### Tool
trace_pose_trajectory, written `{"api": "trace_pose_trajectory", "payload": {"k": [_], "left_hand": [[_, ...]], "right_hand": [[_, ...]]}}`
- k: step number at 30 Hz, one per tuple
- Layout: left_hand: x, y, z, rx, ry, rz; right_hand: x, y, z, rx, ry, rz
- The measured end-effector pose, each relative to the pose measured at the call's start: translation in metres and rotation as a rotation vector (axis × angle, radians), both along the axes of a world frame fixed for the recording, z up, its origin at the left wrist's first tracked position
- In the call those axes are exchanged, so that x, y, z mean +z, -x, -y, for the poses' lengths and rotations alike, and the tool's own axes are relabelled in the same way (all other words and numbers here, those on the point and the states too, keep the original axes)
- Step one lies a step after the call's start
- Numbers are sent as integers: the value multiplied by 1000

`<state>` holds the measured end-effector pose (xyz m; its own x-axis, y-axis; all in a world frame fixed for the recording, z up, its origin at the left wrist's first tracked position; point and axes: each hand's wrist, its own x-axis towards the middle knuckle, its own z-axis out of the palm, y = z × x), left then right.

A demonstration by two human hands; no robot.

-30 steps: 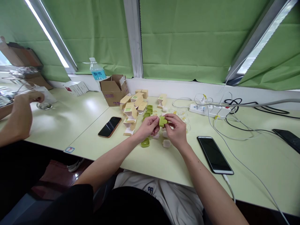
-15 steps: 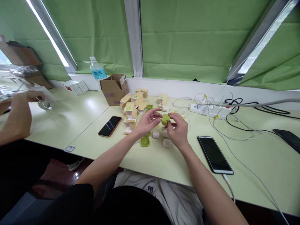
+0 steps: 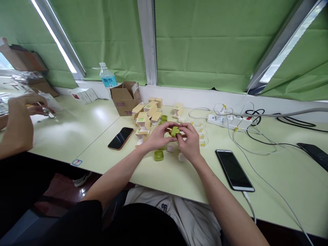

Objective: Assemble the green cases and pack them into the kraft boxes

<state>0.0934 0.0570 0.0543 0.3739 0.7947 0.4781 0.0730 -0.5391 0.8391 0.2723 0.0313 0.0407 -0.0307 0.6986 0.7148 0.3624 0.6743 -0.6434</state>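
Between my two hands is a small green plastic case (image 3: 175,131), held above the table. My left hand (image 3: 161,136) has its thumb and fingers closed on the case's left side. The fingertips of my right hand (image 3: 189,139) grip it from the right. Below them on the table lie a green open-topped shell (image 3: 159,155) and small pale pink blocks, one block (image 3: 170,148) by my left hand and another block (image 3: 181,157) partly behind my right wrist. More green shells (image 3: 163,118) sit just past my left hand.
Several small cream boxes (image 3: 142,122) and a brown carton (image 3: 125,99) stand beyond my left hand. Phones lie at left (image 3: 120,138) and right (image 3: 234,169). A power strip (image 3: 229,120) with cables is at back right. A co-worker's hand (image 3: 30,106) works at far left.
My left hand has closed onto the green case, where its fingers were apart before. My right hand and the case have moved slightly left. The co-worker's hands have shifted.
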Motion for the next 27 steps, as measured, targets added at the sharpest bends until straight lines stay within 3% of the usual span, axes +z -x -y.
{"api": "trace_pose_trajectory", "payload": {"k": [4, 7, 9, 14, 17, 20, 24, 27], "left_hand": [[11, 12, 3, 132, -53, -139], [14, 34, 6, 223, -31, -96], [12, 52, 12, 244, 6, -43], [-2, 84, 41, 261, 119, 23], [-11, 88, 57, 303, 187, 33], [-15, 86, 68, 348, 194, -35], [-13, 85, 82, 448, 55, -340], [-13, 87, 94, 454, -27, -460]], "right_hand": [[2, -1, -1, 22, 18, -75], [3, -10, -6, -55, 82, -70], [6, -16, -11, -123, 179, 75], [18, -10, -21, -232, 439, 709], [22, 5, -25, -312, 440, 967], [18, 17, -30, -343, 412, 1087], [10, 19, -34, -353, 373, 1156], [12, 6, -32, -380, 311, 1081]]}}
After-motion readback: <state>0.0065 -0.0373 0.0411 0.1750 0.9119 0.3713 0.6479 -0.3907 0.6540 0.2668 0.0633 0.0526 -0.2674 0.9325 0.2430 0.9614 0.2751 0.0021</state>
